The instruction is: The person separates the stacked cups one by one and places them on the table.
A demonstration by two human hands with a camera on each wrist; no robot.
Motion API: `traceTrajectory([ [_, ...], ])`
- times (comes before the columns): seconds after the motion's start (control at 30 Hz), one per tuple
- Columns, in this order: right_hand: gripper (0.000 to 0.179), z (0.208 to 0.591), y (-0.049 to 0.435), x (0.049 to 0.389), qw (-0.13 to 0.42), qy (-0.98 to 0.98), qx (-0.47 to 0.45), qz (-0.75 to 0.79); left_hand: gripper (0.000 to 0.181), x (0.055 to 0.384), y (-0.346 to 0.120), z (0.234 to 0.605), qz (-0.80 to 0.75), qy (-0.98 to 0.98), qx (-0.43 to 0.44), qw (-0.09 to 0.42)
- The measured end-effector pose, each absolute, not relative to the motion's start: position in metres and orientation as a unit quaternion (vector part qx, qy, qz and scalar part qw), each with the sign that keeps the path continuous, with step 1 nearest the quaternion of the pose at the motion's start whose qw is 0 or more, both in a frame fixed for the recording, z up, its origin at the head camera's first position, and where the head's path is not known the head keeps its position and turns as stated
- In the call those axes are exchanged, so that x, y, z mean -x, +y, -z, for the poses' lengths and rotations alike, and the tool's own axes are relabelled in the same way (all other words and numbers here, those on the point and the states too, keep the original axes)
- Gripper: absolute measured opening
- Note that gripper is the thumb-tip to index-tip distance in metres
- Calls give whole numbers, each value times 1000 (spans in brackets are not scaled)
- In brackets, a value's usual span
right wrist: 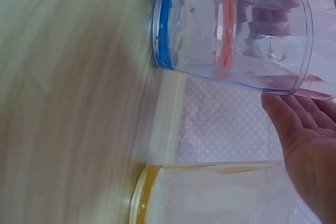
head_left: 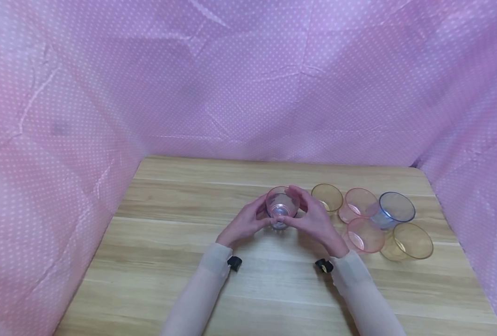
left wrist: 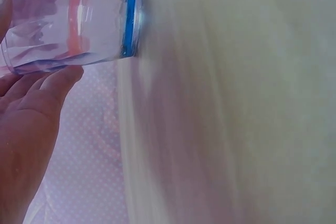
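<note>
A pink-rimmed clear cup sits nested inside a blue-based clear cup, upright near the middle of the table. Both wrist views show the pink ring of the inner cup part-way up through the outer wall. My left hand holds the nested cups from the left side, thumb in front and fingers behind. From the right, my right hand grips them the same way, its thumb tip close to the left one. The blue base is at the tabletop; whether it touches is hard to tell.
Right of my hands, several more clear cups stand upright: a yellow cup nearest my right hand, a pink cup, a blue cup, a front pink cup beside my right wrist, and a front yellow cup. Pink dotted cloth surrounds the wooden table.
</note>
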State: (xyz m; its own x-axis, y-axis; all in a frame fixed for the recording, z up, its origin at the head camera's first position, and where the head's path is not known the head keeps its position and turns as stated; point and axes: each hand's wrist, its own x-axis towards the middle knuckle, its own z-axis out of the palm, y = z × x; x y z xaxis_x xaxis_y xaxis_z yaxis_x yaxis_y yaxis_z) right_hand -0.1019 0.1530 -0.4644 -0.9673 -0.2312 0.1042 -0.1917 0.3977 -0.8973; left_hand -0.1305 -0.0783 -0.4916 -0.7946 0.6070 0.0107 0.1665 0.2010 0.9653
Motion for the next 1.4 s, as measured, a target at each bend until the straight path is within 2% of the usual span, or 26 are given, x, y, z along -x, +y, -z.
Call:
traceTrajectory([
  [0.23,104,466,150,104,32,844,124,521,81,135,-80,490,-572,747,-276,198],
  [0.77,90,473,146,103,-14,831,132,540,83,134,-80,492,-579,744,-263,205],
  [1.4,86,477,144,100,-18,823,123,554,82,133,-81,496,-559,761,-273,185],
])
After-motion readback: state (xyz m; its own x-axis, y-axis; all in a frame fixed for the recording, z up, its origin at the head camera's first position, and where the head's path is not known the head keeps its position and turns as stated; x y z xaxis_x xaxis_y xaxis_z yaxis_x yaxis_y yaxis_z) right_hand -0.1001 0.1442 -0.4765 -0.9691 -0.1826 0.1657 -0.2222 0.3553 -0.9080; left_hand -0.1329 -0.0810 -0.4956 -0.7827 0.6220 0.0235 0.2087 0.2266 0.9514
